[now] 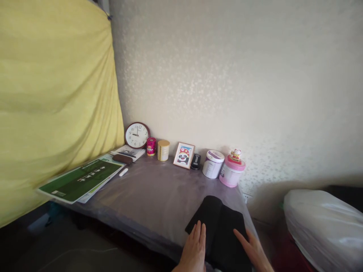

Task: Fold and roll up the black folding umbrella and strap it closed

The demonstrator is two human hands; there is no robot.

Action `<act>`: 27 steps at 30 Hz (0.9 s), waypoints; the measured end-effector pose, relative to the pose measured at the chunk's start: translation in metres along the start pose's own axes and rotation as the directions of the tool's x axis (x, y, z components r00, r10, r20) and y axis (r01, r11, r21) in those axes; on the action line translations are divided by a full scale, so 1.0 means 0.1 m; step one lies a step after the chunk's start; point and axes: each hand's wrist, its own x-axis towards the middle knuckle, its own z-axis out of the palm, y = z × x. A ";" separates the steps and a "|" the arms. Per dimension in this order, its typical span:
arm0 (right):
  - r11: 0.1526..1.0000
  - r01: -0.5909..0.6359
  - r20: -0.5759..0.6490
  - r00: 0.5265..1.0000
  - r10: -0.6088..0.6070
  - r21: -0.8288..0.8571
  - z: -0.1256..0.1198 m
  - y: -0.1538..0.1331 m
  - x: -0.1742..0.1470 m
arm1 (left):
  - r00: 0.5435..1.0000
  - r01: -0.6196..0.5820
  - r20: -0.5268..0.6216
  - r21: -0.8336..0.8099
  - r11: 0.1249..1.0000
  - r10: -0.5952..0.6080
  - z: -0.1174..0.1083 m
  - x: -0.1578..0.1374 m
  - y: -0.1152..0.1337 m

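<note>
A flat black piece [218, 226], with a crease down its middle, lies near the front right corner of the table; I cannot tell whether it is cloth or a folder. My left hand [195, 245] rests on its left part, fingers stretched out and close together. At its right edge is my right hand [252, 249], with one finger reaching over the black surface and the others partly hidden. Its near end drops out of view at the bottom of the picture.
Along the wall stand a round clock [137, 135], a pink can [151, 146], a yellow-lidded can [163, 150], a framed panda picture [184, 155], a black stapler-like object [196, 161] and two tubs [213, 164]. Green printed sheets [82, 179] lie left. A white plastic bag [323, 223] sits right.
</note>
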 end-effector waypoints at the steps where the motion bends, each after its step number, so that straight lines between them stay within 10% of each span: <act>1: 0.999 -0.001 0.026 1.000 0.000 0.052 0.02 -0.04 -0.01 | 1.000 0.005 0.004 0.001 1.000 -0.005 -0.01 -0.01 0.01; 15: 0.809 -0.017 0.191 0.974 -0.119 0.588 0.49 -0.83 0.09 | 0.980 0.172 0.094 0.072 0.983 -0.178 -0.29 -0.10 0.29; 27: 0.981 0.127 0.048 0.990 -0.136 0.147 0.90 -0.63 0.36 | 0.991 0.123 0.047 0.070 0.990 -0.127 -0.28 -0.11 0.22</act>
